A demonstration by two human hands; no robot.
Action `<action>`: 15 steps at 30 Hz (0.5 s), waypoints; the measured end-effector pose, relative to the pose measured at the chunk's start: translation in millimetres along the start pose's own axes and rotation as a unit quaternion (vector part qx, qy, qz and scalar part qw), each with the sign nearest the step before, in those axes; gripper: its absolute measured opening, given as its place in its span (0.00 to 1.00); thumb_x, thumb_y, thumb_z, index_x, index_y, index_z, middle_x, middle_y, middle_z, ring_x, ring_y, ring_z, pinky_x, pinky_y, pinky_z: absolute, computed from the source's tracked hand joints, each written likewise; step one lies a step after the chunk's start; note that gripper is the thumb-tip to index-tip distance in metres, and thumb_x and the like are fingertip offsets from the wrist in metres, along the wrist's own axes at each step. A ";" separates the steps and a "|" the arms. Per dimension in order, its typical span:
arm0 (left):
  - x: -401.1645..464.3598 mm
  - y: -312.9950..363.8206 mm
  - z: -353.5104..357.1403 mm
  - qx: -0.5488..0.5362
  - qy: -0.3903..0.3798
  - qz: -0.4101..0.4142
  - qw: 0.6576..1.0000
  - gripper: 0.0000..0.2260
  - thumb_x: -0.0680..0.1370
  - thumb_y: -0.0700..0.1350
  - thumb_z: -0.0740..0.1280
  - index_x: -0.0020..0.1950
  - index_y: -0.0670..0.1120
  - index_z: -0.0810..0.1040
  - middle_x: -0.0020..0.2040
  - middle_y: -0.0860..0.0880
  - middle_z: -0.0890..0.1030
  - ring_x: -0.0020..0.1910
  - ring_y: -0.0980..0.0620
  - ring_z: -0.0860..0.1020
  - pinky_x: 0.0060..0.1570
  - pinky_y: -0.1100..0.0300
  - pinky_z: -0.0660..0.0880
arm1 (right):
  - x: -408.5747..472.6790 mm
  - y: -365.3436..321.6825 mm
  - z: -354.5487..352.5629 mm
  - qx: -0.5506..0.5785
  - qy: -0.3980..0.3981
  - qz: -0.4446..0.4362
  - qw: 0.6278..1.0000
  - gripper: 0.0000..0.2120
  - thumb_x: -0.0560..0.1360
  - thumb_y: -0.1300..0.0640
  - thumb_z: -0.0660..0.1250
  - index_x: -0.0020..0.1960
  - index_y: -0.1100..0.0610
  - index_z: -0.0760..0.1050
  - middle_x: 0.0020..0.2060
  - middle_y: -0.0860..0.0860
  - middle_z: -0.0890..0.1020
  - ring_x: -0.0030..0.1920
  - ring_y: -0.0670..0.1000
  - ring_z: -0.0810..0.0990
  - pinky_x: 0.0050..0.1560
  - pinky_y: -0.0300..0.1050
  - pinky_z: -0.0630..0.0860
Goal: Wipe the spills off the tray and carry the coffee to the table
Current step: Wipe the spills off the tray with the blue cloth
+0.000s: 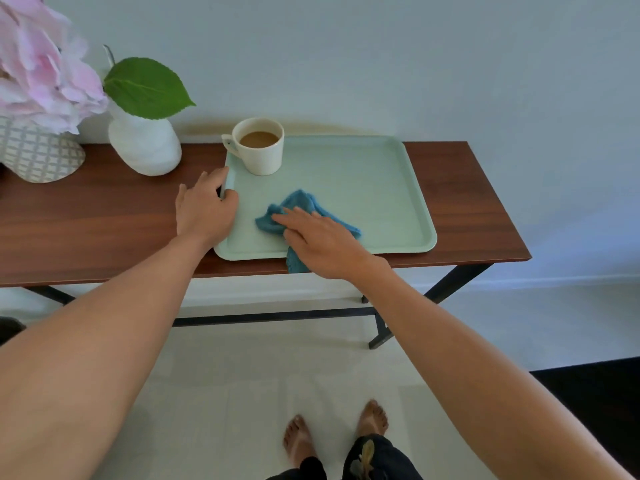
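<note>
A pale green tray [374,188] lies on a narrow wooden console table [460,202]. A white cup of milky coffee [259,147] stands in the tray's far left corner, its handle pointing left. My left hand [204,209] grips the tray's left rim, thumb over the edge. My right hand [322,240] lies flat, fingers extended, pressing a crumpled blue cloth [298,204] onto the tray's near left area. Part of the cloth hangs over the tray's front edge. No spill is visible on the bare tray surface.
A white vase [145,147] with a green leaf stands left of the tray, close to the cup. A patterned vase [38,154] with pink flowers is at the far left. The wall runs right behind the table. My bare feet [332,434] are on a light floor.
</note>
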State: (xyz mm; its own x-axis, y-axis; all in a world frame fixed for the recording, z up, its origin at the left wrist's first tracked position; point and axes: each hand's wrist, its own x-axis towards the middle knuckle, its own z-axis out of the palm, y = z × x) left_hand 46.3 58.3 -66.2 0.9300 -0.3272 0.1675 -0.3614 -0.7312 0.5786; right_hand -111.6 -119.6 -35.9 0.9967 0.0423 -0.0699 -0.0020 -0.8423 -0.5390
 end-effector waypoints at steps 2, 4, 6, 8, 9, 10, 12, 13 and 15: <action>-4.7 4.9 -4.6 -0.012 0.086 0.031 0.996 0.18 0.77 0.47 0.60 0.65 0.48 0.79 0.61 0.44 0.79 0.62 0.41 0.77 0.67 0.43 0.69 | -7.6 -4.4 -10.7 0.139 -0.029 0.010 0.990 0.19 0.86 0.51 0.55 0.74 0.47 0.73 0.63 0.46 0.79 0.59 0.48 0.77 0.57 0.45 0.72; -10.2 14.0 -9.0 -0.014 0.176 0.061 0.982 0.12 0.77 0.46 0.61 0.55 0.45 0.80 0.52 0.44 0.79 0.50 0.42 0.78 0.55 0.44 0.74 | -10.9 -4.0 -26.4 0.283 -0.025 0.023 0.959 0.15 0.84 0.53 0.58 0.65 0.48 0.80 0.57 0.44 0.83 0.55 0.43 0.80 0.55 0.35 0.73; -16.0 29.5 -14.1 -0.054 0.210 0.088 0.972 0.08 0.78 0.46 0.59 0.47 0.45 0.77 0.44 0.48 0.78 0.43 0.46 0.76 0.46 0.45 0.74 | -12.6 3.3 -46.0 0.418 -0.012 0.050 0.907 0.13 0.83 0.55 0.60 0.60 0.52 0.82 0.55 0.49 0.85 0.54 0.47 0.81 0.57 0.40 0.75; -19.2 52.2 -17.9 -0.125 0.172 0.092 0.973 0.11 0.80 0.48 0.59 0.43 0.45 0.76 0.38 0.52 0.77 0.38 0.50 0.74 0.40 0.46 0.73 | -13.4 16.3 -66.9 0.552 -0.025 0.071 0.830 0.12 0.83 0.56 0.61 0.60 0.55 0.82 0.55 0.54 0.84 0.55 0.52 0.81 0.59 0.49 0.76; -19.6 67.2 -19.4 -0.179 0.122 0.081 0.973 0.14 0.80 0.51 0.59 0.42 0.45 0.78 0.35 0.53 0.77 0.36 0.52 0.74 0.38 0.49 0.72 | -13.1 22.4 -78.0 0.596 -0.033 0.073 0.799 0.12 0.83 0.56 0.61 0.60 0.56 0.81 0.55 0.55 0.83 0.55 0.53 0.82 0.59 0.51 0.77; -19.8 84.8 -21.1 -0.247 0.057 0.060 0.965 0.18 0.80 0.56 0.59 0.41 0.46 0.80 0.35 0.54 0.79 0.35 0.54 0.73 0.37 0.52 0.71 | -12.6 28.0 -89.3 0.620 -0.036 0.073 0.780 0.11 0.82 0.56 0.62 0.61 0.55 0.81 0.56 0.55 0.83 0.56 0.54 0.82 0.59 0.52 0.78; -18.3 122.3 -24.4 -0.378 -0.073 0.013 0.923 0.25 0.79 0.65 0.59 0.42 0.46 0.85 0.39 0.50 0.83 0.35 0.55 0.75 0.35 0.59 0.71 | -10.1 38.5 -110.3 0.636 -0.030 0.074 0.768 0.11 0.82 0.55 0.63 0.62 0.57 0.78 0.58 0.57 0.81 0.58 0.57 0.80 0.64 0.56 0.76; -16.3 138.5 -25.3 -0.411 -0.119 -0.003 0.904 0.28 0.78 0.68 0.60 0.44 0.46 0.86 0.41 0.48 0.84 0.35 0.55 0.77 0.35 0.62 0.73 | -9.6 43.4 -120.0 0.636 -0.021 0.076 0.768 0.12 0.83 0.55 0.63 0.63 0.57 0.77 0.60 0.59 0.80 0.60 0.58 0.79 0.66 0.59 0.74; -13.2 163.5 -24.7 -0.421 -0.172 -0.018 0.890 0.25 0.75 0.69 0.65 0.47 0.49 0.88 0.45 0.50 0.86 0.38 0.56 0.81 0.37 0.63 0.76 | -10.7 52.6 -136.5 0.631 -0.012 0.073 0.772 0.12 0.83 0.55 0.62 0.63 0.58 0.76 0.61 0.60 0.79 0.60 0.60 0.78 0.67 0.61 0.73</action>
State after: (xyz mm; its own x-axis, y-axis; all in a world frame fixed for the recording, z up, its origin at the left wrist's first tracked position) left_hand -23.4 -42.1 46.0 0.8118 -0.5829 -0.0342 -0.0184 -0.0842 0.9963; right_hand -111.2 -237.7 51.1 0.9765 0.0201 -0.2144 -0.2075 0.3546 -0.9117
